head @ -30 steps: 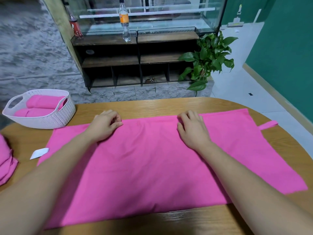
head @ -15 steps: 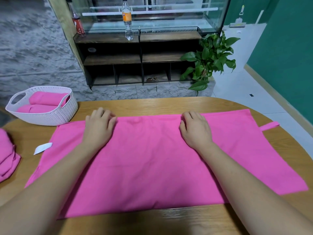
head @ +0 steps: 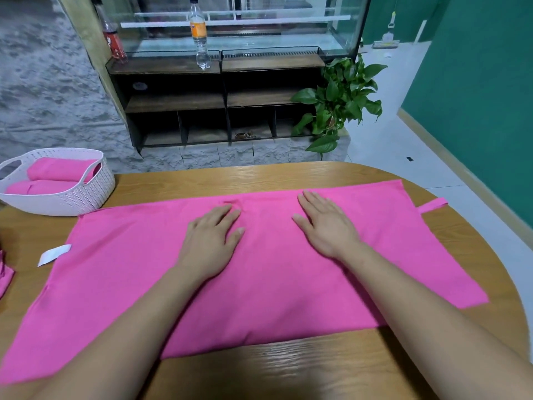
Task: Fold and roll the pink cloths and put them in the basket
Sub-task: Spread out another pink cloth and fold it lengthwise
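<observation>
A large pink cloth [head: 268,287] lies folded flat across the wooden table [head: 288,370], with a pink loop [head: 432,204] sticking out at its right end. My left hand [head: 212,236] and my right hand [head: 324,223] both press flat on the cloth near its far edge, fingers straight, about a hand's width apart. A white woven basket [head: 86,192] stands at the far left of the table and holds rolled pink cloths [head: 62,170]. More pink cloth [head: 4,280] shows at the left frame edge.
A small white label [head: 53,254] lies on the table left of the cloth. Beyond the table stand a dark shelf unit [head: 219,99] with two bottles, a glass tank and a potted plant [head: 337,102]. A green wall runs along the right.
My left hand slid right along the cloth toward the middle and flattened out. My right hand stayed near the far edge with its fingers spread. The view shifted slightly left.
</observation>
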### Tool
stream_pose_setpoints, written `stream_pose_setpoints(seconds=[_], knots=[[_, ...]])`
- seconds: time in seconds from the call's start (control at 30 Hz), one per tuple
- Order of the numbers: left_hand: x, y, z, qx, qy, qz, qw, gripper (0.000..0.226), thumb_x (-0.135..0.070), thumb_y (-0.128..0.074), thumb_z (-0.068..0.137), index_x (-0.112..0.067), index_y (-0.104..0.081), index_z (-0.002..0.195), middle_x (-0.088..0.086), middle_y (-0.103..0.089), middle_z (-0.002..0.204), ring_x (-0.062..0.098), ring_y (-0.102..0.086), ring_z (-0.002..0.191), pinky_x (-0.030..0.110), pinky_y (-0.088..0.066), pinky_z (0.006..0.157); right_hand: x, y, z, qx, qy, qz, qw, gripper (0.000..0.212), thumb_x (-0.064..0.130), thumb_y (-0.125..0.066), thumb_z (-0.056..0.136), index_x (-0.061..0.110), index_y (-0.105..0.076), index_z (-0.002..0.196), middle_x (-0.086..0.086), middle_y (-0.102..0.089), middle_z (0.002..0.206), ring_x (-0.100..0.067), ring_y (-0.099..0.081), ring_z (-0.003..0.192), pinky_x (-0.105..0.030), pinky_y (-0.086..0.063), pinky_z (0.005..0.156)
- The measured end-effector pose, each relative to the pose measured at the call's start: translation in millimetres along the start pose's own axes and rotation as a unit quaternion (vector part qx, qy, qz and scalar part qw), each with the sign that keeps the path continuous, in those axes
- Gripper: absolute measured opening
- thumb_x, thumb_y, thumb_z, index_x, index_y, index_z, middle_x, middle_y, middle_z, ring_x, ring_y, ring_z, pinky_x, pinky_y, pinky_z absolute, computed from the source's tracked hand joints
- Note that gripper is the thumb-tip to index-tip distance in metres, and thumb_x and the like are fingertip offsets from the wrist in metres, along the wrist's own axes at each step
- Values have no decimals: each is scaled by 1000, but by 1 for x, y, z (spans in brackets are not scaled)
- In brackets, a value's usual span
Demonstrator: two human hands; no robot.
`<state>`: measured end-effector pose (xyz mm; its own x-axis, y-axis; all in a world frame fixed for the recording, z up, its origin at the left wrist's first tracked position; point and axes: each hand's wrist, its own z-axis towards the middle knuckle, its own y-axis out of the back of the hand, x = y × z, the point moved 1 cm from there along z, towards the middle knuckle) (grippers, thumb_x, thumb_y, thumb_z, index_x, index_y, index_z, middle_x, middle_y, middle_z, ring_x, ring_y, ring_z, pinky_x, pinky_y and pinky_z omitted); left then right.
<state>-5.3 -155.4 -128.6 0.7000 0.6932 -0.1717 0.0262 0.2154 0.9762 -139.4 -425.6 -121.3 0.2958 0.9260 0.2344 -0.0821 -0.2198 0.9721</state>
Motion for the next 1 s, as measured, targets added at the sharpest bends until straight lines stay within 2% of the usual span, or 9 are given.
stream_pose_setpoints(seconds=[0.1, 0.17, 0.4, 0.53, 0.63, 0.7, 0.77, 0.9, 1.0], knots=[[5, -1, 3, 32, 13, 14, 999, 78, -74, -9, 98, -39, -25, 165, -12, -17, 174, 12, -13, 161, 46, -22, 127, -44, 15, 3, 10, -44, -13, 999, 75, 70, -16, 106, 29, -13, 169, 10, -5, 176, -9, -3, 162, -35, 0, 132], [7, 0, 4, 39, 25, 15, 999, 82, -77, -6, 95, -39, -18, 167, -12, -11, 175, 12, -9, 162, 45, -17, 129, -73, 24, 1, 7, -69, -20, 997, 77, 71, -13, 105, 29, -11, 169, 9, -4, 176, -9, -2, 162, -37, -1, 132], [22, 1, 13, 34, 82, 24, 996, 89, -83, -2, 93, -35, -13, 168, -9, -5, 175, 14, -7, 162, 46, -16, 130, -139, 45, -14, -4, -132, -45, 990, 79, 69, -14, 106, 22, -12, 169, 2, -3, 176, -14, -3, 162, -36, 1, 131], [29, 1, 21, 33, 116, 26, 992, 81, -75, -9, 100, -32, -10, 169, -4, -3, 176, 15, -4, 162, 44, -12, 131, -153, 44, -13, -17, -187, -55, 981, 83, 68, -8, 104, 16, -12, 169, -2, -5, 177, -16, -3, 163, -42, -3, 132], [23, 6, 23, 44, 125, 24, 991, 73, -65, -14, 106, -29, -10, 169, -2, 2, 176, 18, 0, 163, 46, -11, 131, -133, 45, -18, -48, -223, -65, 972, 85, 63, -6, 104, 8, -18, 167, -9, -13, 176, -20, -7, 163, -45, -6, 132], [10, 10, 21, 25, 111, 22, 993, 66, -54, -22, 110, -24, -16, 169, 0, 3, 176, 21, -1, 163, 48, -12, 130, -99, 43, -29, -64, -182, -22, 981, 79, 61, -14, 107, 9, -23, 166, -10, -17, 175, -22, -11, 163, -44, -9, 132], [-15, 11, 13, 1, 59, 14, 998, 61, -47, -29, 111, -23, -24, 167, 0, -1, 177, 21, -6, 163, 48, -16, 129, -59, 36, -44, -58, -125, 16, 990, 73, 59, -22, 110, 12, -25, 166, -7, -18, 175, -20, -11, 162, -41, -9, 132], [-79, 6, -10, 29, -33, -27, 999, 69, -60, -21, 105, -29, -25, 167, -3, -7, 176, 17, -6, 163, 47, -15, 130, 1, 15, -72, -39, -27, 29, 998, 72, 58, -30, 110, 14, -25, 167, -4, -18, 175, -16, -10, 162, -36, -6, 132], [-102, -3, -27, 49, -65, -27, 996, 75, -68, -13, 101, -34, -22, 167, -7, -5, 176, 15, -4, 163, 46, -14, 130, 18, 0, -91, -20, 6, 21, 1000, 75, 63, -25, 109, 16, -24, 167, -2, -17, 175, -15, -9, 162, -38, -8, 133]])
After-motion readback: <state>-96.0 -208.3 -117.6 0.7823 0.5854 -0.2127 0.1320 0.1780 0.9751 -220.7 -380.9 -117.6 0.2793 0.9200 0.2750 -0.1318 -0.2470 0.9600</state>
